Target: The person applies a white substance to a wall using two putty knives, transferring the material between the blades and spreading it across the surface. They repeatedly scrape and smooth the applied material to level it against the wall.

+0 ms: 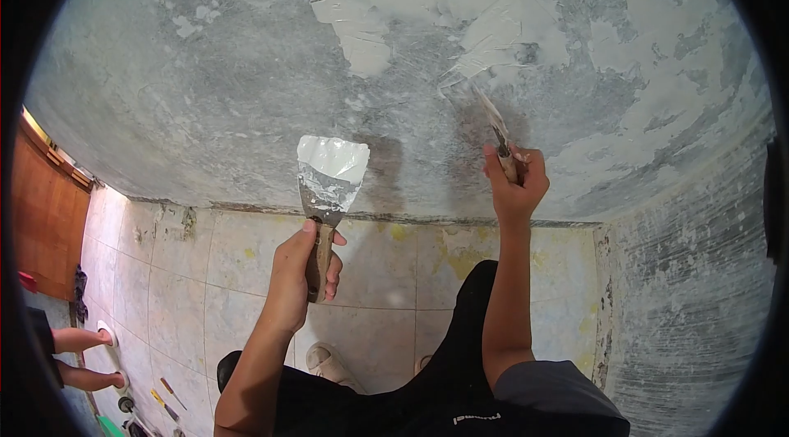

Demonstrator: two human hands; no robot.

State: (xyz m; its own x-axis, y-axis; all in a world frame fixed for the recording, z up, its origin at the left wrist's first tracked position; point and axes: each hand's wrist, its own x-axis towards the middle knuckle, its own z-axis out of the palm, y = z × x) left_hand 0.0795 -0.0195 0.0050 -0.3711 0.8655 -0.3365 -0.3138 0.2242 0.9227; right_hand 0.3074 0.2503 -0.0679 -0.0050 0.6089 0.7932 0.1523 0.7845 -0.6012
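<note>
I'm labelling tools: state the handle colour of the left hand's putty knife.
Brown handle, best seen in the head view.

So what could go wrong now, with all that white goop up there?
The white paste piled on the wide scraper in the left hand might slide off and splat on the floor tiles or the shoe below.

The right hand holds another scraper close to the wall, so its blade could leave a scratch.

Another person's feet are near a yellow-handled tool on the floor; they might step on it.
</note>
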